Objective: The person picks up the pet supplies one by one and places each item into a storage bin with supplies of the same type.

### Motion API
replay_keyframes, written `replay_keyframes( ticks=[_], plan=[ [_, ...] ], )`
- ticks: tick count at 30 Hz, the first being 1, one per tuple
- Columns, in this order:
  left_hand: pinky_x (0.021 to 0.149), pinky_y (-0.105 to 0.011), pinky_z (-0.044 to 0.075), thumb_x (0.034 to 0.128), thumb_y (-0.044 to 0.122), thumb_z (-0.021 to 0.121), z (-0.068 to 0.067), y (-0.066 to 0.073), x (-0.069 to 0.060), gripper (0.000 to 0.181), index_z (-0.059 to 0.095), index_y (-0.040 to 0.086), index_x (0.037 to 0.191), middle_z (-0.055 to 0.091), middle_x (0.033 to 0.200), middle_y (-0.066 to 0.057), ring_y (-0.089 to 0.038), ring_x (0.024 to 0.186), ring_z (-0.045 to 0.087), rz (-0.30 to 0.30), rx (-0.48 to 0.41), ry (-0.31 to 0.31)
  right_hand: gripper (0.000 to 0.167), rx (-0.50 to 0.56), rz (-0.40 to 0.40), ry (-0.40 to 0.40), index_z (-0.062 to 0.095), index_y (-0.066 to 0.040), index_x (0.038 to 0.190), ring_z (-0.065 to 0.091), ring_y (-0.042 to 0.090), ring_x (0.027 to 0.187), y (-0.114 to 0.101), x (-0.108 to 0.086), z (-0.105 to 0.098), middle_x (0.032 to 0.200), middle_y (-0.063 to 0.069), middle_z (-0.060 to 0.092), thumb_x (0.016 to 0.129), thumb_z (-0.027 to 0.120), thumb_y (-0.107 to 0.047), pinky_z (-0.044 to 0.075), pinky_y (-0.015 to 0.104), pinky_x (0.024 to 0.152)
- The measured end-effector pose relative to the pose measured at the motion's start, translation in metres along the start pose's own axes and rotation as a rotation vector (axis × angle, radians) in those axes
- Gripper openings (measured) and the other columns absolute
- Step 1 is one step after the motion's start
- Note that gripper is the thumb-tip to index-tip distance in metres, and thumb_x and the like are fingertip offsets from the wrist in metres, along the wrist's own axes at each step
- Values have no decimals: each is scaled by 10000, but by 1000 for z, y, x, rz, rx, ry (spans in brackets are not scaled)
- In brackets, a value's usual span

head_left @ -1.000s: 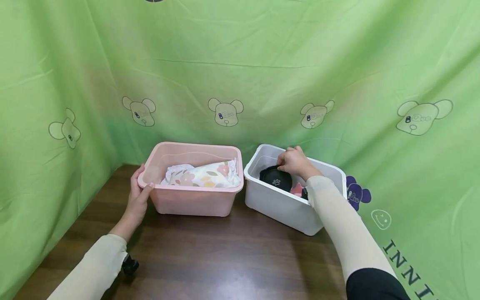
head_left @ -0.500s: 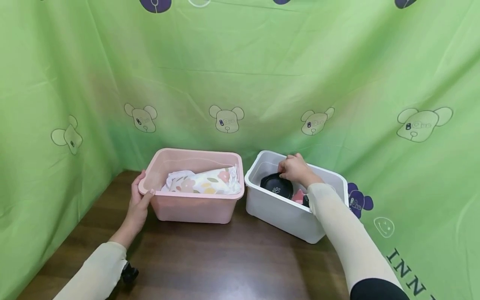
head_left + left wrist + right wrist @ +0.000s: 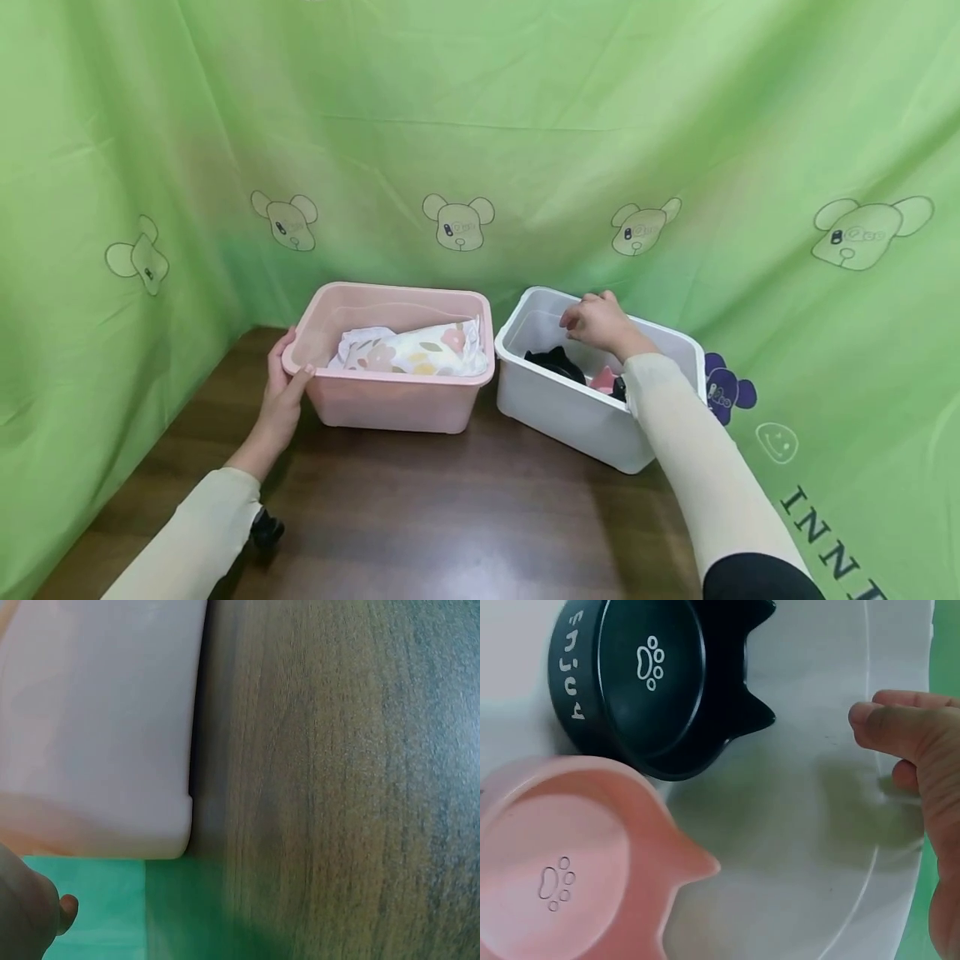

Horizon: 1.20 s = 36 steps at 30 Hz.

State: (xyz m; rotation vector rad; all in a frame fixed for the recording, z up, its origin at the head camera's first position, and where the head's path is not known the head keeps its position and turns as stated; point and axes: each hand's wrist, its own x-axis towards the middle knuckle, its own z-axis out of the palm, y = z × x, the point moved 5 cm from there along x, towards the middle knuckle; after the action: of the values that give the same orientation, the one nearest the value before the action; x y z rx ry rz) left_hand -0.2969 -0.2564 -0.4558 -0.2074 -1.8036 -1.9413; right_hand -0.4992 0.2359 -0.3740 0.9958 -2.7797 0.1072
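My left hand (image 3: 281,396) grips the left front corner of a pink plastic bin (image 3: 390,404), thumb over the rim and fingers along the outer side. Inside that bin lies a white floral-printed cloth bundle (image 3: 416,350). Over the white bin (image 3: 562,417), my right hand (image 3: 600,323) hovers with relaxed fingers and holds nothing. Below it, a black cat-eared pet bowl (image 3: 652,697) with a paw print and "Enjoy" lettering lies in the white bin. A pink bowl (image 3: 562,862) of the same kind is beside it, partly hidden in the head view.
Both bins stand side by side on a brown wooden table (image 3: 420,508), at its back. A green curtain (image 3: 450,150) with bear prints hangs close behind and at both sides. Dark wrist gear (image 3: 266,529) sits at my left wrist.
My right hand has let go of the black bowl's edge, and its fingers are now apart from it. The bowl has dropped lower in the white bin. My left hand keeps its grip.
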Motion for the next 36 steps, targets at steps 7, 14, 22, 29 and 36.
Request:
replay_keyframes(
  ticks=[7, 14, 22, 29, 36],
  plan=[
    [1141, -155, 292, 1008, -57, 452, 0, -2, 4, 609, 203, -11, 1562, 154, 1690, -139, -234, 1489, 257, 2, -28, 3, 178, 8, -16, 31, 796, -134, 1025, 575, 236, 953, -4, 7, -16, 979, -17, 778, 854, 813, -184, 327, 474, 900],
    [1146, -170, 291, 1008, -50, 454, -1, -1, 4, 613, 212, 11, 1568, 159, 1689, -131, -275, 1489, 246, 10, -25, 9, 161, 22, -15, 91, 799, -128, 1022, 589, 261, 960, -8, 11, -30, 1009, 6, 778, 869, 801, -177, 339, 506, 928],
    [1122, -132, 290, 995, -62, 460, 1, 1, 5, 613, 223, -4, 1558, 181, 1683, -140, -229, 1478, 269, 11, -12, 28, 162, -2, -15, 135, 798, -130, 1019, 591, 271, 957, -12, 8, -59, 1019, 25, 781, 872, 802, -198, 346, 480, 887],
    [1140, -163, 294, 1003, -53, 453, -1, -1, 11, 611, 219, 1, 1565, 181, 1683, -141, -267, 1479, 266, 16, -21, 24, 125, -31, 58, 216, 800, -155, 977, 583, 267, 946, -9, 10, -87, 995, 25, 776, 873, 810, -224, 351, 465, 872],
    [1113, -133, 298, 994, -55, 459, 4, -3, 10, 623, 218, 2, 1565, 187, 1681, -139, -216, 1467, 277, 4, -28, 19, 169, -10, 127, 195, 794, -148, 1007, 584, 267, 971, -7, 1, -96, 1020, 35, 763, 885, 804, -265, 379, 470, 876]
  ],
)
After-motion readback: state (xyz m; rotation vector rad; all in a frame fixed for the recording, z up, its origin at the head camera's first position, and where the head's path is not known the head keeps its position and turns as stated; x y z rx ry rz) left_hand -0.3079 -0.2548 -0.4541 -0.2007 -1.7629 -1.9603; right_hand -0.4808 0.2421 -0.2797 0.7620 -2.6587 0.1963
